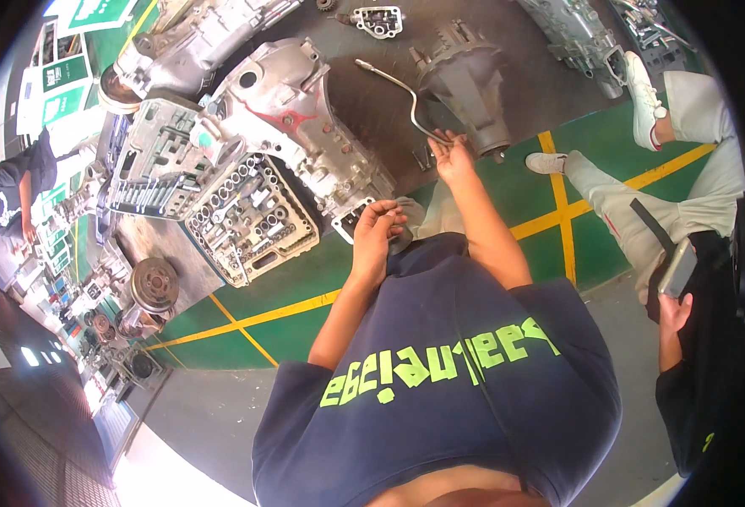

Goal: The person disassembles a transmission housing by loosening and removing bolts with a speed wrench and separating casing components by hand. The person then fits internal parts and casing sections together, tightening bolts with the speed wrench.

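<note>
My right hand (454, 159) is closed around the lower end of a cranked metal speed brace (412, 100). The brace slants up and to the left over the dark workbench, beside a grey conical metal housing (470, 84). Close to my body, my left hand (378, 230) has its fingers curled together near the lower end of a large silver gearbox casing (292, 114). A dark shape (400, 242) shows just under those fingers; I cannot make out what they hold, if anything.
An open socket set (254, 221) and a grey tool case (160, 152) lie left of the casing. A small metal valve plate (378, 22) is at the bench's far side. A person with a phone (679, 269) stands at the right; another person (22, 182) is far left.
</note>
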Action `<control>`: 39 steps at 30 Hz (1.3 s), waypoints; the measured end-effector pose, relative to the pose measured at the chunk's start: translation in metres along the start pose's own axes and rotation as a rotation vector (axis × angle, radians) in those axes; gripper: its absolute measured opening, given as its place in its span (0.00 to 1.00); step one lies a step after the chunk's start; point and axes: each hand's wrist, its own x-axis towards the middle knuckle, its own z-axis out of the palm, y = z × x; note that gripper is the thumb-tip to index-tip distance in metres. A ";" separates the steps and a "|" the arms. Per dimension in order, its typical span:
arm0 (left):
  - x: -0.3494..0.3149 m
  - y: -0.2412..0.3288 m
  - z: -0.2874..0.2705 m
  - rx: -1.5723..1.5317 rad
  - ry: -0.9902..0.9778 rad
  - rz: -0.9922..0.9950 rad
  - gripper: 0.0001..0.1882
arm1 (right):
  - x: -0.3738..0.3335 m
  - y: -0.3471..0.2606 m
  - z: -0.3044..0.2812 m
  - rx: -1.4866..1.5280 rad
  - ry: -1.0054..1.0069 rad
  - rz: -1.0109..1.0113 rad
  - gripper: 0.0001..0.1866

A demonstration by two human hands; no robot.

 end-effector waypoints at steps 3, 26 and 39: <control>0.013 0.006 0.013 0.019 -0.009 -0.011 0.13 | -0.003 -0.009 0.014 -0.253 -0.005 0.042 0.19; 0.204 0.118 0.202 1.133 0.147 0.559 0.33 | -0.066 -0.152 0.031 -0.088 -0.240 0.427 0.32; 0.152 0.087 0.158 0.928 0.065 0.409 0.26 | -0.127 -0.145 -0.006 -0.440 -0.214 0.256 0.33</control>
